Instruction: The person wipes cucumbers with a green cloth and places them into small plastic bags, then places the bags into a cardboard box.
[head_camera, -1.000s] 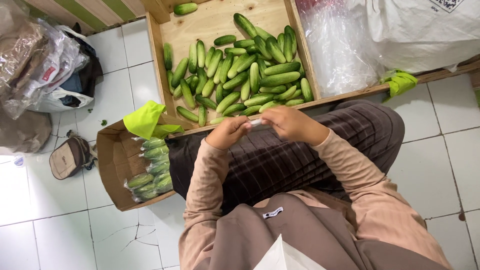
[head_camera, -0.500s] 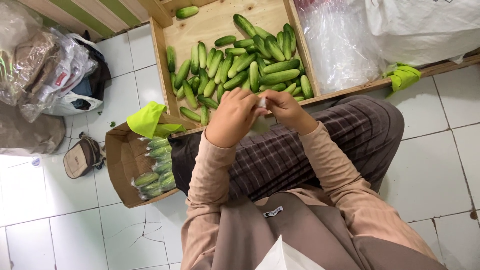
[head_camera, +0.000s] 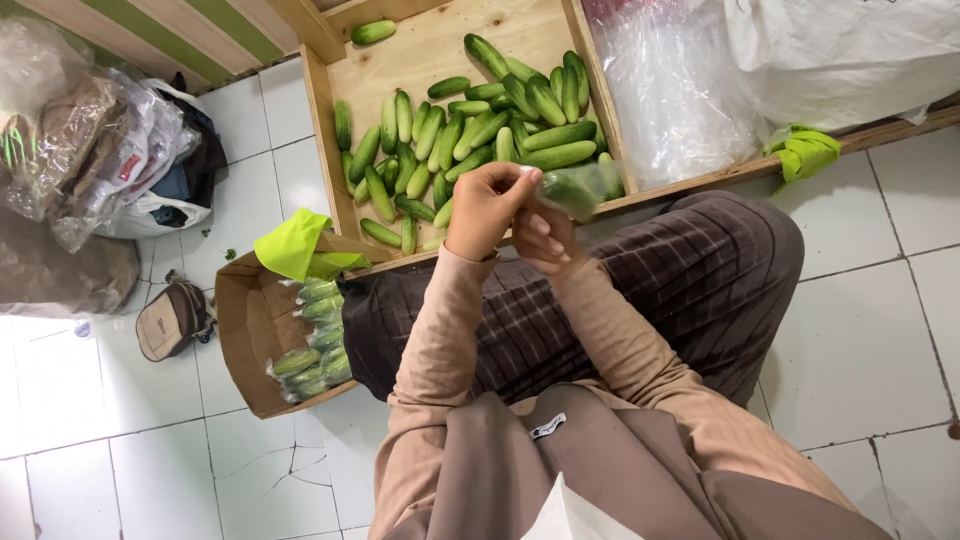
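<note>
Clear thin plastic bag (head_camera: 575, 187), a moment ago a flat strip, now hangs open over the wooden cucumber tray (head_camera: 318, 110) — left hand (head_camera: 487, 208) pinches its mouth; right hand (head_camera: 542, 236) grips beneath — ready for filling

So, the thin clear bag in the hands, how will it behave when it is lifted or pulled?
The clear bag probably stays floppy: it sags between the left hand and right hand. It looks very light, a see-through film with the cucumbers visible behind it. It may be slippery and hard to open, since both hands pinch its edge.
</note>
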